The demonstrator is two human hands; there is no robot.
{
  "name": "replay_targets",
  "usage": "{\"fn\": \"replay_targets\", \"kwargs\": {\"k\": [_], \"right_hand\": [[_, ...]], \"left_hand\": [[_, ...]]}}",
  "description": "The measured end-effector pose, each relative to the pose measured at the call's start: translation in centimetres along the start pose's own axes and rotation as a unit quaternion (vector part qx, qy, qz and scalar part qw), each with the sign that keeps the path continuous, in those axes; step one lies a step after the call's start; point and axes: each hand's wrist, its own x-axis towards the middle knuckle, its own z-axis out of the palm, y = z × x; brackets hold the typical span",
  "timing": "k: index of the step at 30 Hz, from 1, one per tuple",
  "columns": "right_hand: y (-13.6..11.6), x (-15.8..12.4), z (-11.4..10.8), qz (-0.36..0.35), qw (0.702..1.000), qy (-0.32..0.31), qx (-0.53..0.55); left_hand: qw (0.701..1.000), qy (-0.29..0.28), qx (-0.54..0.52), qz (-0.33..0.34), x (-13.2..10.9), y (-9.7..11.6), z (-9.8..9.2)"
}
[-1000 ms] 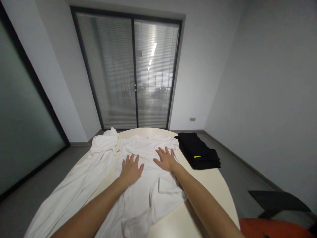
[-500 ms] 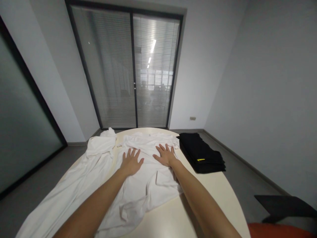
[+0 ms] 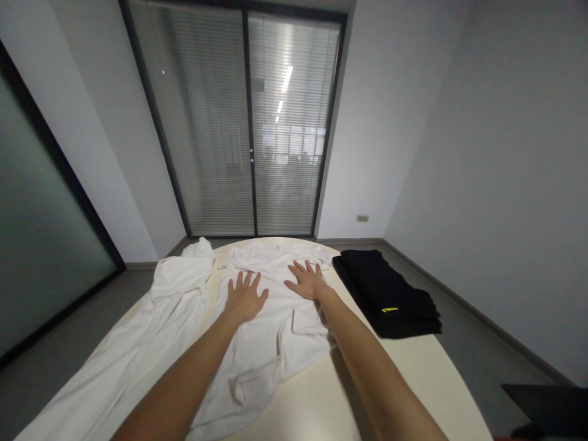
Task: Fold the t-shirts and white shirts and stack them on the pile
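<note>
A white shirt-like garment (image 3: 261,349) lies spread on the table, wrinkled toward its near end and around its far end. My left hand (image 3: 245,298) rests flat on its left side, fingers spread. On the right side of the same garment lies my right hand (image 3: 307,282), also flat with the fingers apart. Neither hand grips the cloth. Beside it on the left is more white cloth (image 3: 151,337), bunched at its far end and trailing toward me.
A stack of folded black cloth (image 3: 386,294) with a small yellow mark sits at the table's right edge. The pale table (image 3: 316,404) has a rounded edge. A dark chair part (image 3: 551,407) stands at the lower right. Glass doors (image 3: 248,135) with blinds are beyond.
The view has shifted slightly, so the black stack appears nearer and further right. Both hands stay flat on the white garment; its far end looks a little smoother.
</note>
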Motion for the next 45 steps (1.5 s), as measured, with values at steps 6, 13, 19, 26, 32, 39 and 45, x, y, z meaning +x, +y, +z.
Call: {"fn": "replay_targets", "kwargs": {"k": [6, 13, 19, 26, 32, 39, 45], "right_hand": [[1.3, 2.1, -0.2, -0.012, 1.0, 0.008, -0.001], [0.6, 1.6, -0.6, 0.011, 0.999, 0.019, -0.04], [-2.5, -2.3, -2.2, -0.022, 0.988, 0.119, -0.096], [-4.8, -9.9, -4.2, -0.048, 0.993, 0.101, -0.025], [-5.0, -16.0, -3.6, -0.156, 0.985, 0.061, 0.033], [-3.3, -18.5, -1.9, -0.1, 0.973, 0.111, 0.176], [-0.4, -19.1, -3.3, -0.067, 0.901, 0.117, 0.413]], "left_hand": [[1.0, -0.001, -0.001, -0.005, 2.0, -0.1, 0.5], [1.0, 0.017, -0.022, 0.01, 2.1, -0.4, 0.3], [0.989, 0.102, -0.039, 0.1, -1.0, 0.5, -2.6], [0.98, 0.087, -0.089, 0.155, -7.3, -0.1, -5.2], [0.958, -0.01, -0.137, 0.253, -12.0, -3.5, -6.0], [0.954, -0.017, -0.171, 0.248, -14.8, -4.9, -4.1], [0.935, 0.011, -0.225, 0.272, -15.3, -5.2, -5.4]]}}
